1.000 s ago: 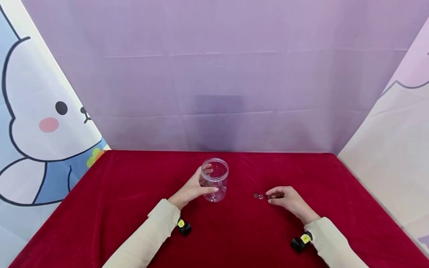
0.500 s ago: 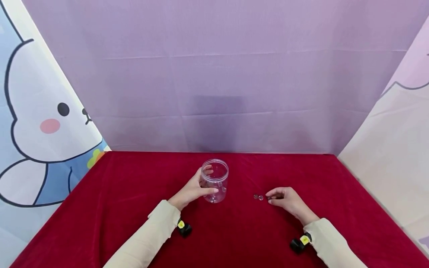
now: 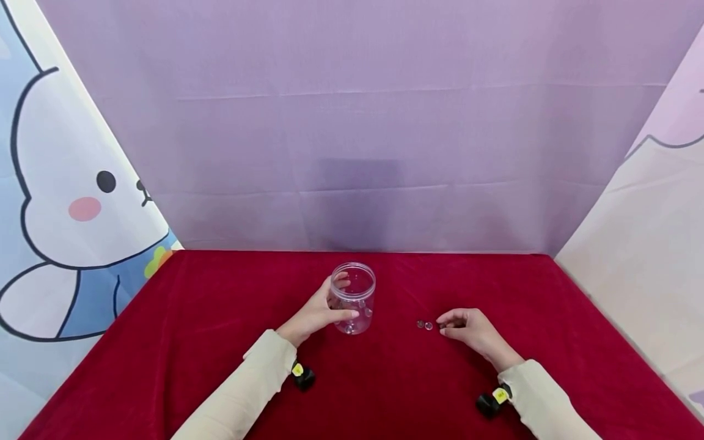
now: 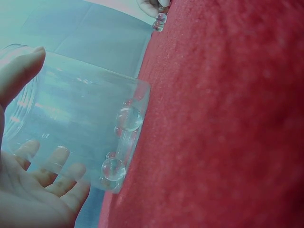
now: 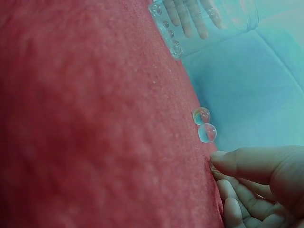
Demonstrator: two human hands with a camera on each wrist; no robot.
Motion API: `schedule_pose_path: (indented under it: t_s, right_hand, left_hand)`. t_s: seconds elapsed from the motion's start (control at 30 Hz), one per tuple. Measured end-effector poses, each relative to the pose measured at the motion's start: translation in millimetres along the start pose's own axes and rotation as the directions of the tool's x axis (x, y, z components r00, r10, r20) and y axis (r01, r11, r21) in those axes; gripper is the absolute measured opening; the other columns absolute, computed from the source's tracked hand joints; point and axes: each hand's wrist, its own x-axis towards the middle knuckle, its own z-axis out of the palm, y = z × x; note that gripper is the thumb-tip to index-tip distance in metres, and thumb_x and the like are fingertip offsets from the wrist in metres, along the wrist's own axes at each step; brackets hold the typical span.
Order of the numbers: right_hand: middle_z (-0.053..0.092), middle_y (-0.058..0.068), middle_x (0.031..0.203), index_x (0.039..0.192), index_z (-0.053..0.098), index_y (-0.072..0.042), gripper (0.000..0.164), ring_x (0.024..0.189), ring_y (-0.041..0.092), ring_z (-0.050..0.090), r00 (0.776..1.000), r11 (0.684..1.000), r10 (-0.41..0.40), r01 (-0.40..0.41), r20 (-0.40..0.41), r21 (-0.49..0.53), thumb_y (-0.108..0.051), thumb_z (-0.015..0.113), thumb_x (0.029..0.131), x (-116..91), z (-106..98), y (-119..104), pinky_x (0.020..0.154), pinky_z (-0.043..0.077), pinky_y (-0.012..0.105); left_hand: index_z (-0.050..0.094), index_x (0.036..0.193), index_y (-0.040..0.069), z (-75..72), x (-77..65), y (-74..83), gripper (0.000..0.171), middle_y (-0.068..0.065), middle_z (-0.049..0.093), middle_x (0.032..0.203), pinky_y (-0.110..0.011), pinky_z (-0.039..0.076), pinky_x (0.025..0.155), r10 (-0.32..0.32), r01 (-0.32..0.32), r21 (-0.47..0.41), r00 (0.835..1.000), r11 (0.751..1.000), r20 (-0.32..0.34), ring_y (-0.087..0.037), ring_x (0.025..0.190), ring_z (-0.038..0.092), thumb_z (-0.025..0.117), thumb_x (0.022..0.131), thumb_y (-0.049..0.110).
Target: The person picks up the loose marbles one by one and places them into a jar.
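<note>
My left hand (image 3: 316,315) holds a clear plastic jar (image 3: 360,305), thumb on the near side and fingers round the far side. The jar stands upright and lidless on the red cloth. Clear marbles (image 4: 129,118) lie on its bottom. To the right, my right hand (image 3: 475,330) rests low over the cloth, thumb and fingertips pinching a small marble (image 3: 442,326), mostly hidden by the fingers. Just left of these fingertips, two more clear marbles (image 3: 428,326) sit side by side on the cloth; in the right wrist view the marbles (image 5: 207,133) lie beyond the thumb.
Red cloth (image 3: 385,391) covers the whole table. A lilac fabric backdrop (image 3: 352,122) rises behind its far edge. Printed panels stand at both sides, the left panel (image 3: 66,153) with a cartoon animal. Black wrist cameras (image 3: 304,379) are strapped at both sleeves.
The head view has tilted very slightly, so everything sits a little lower in it. Both hands, the jar and the marbles keep their places.
</note>
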Motion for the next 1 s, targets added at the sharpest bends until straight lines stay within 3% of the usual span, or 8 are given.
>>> schedule_pose_path:
  t_s: [0.43,0.7,1.0]
  right_hand:
    - [0.068,0.017,0.098,0.106,0.065,0.007,0.025,0.08,0.01,0.06,1.0,0.998,0.002,-0.003,0.018,0.062,-0.006,0.068,0.085,-2,-2,-2,0.068,0.05,0.021]
    - [0.068,0.014,0.098,0.106,0.066,0.005,0.026,0.076,0.007,0.059,0.999,0.997,0.035,-0.036,0.018,0.075,-0.01,0.069,0.085,-3,-3,-6,0.069,0.05,0.022]
    - [0.066,0.016,0.106,0.11,0.065,0.004,0.029,0.083,0.01,0.058,1.0,0.997,-0.002,0.001,0.014,0.075,-0.013,0.068,0.087,2,-5,-17,0.071,0.049,0.021]
  left_hand:
    - [0.026,0.144,0.02,0.2,-1.3,-1.5,0.079,-0.011,0.034,0.147,-0.047,0.039,0.102,0.024,-0.024,-0.004,1.0,1.0,0.015,-0.027,0.131,0.037,0.074,0.081,0.016]
    - [0.026,0.145,0.022,-0.6,-0.7,-1.6,0.08,-0.011,0.034,0.147,-0.047,0.039,0.101,0.006,-0.006,0.007,1.0,1.0,0.008,-0.027,0.13,0.038,0.074,0.081,0.016]
    - [0.024,0.146,0.017,-0.9,2.4,-1.3,0.082,-0.015,0.032,0.148,-0.048,0.039,0.101,0.002,-0.002,0.005,1.0,1.0,0.016,-0.029,0.13,0.037,0.073,0.081,0.012]
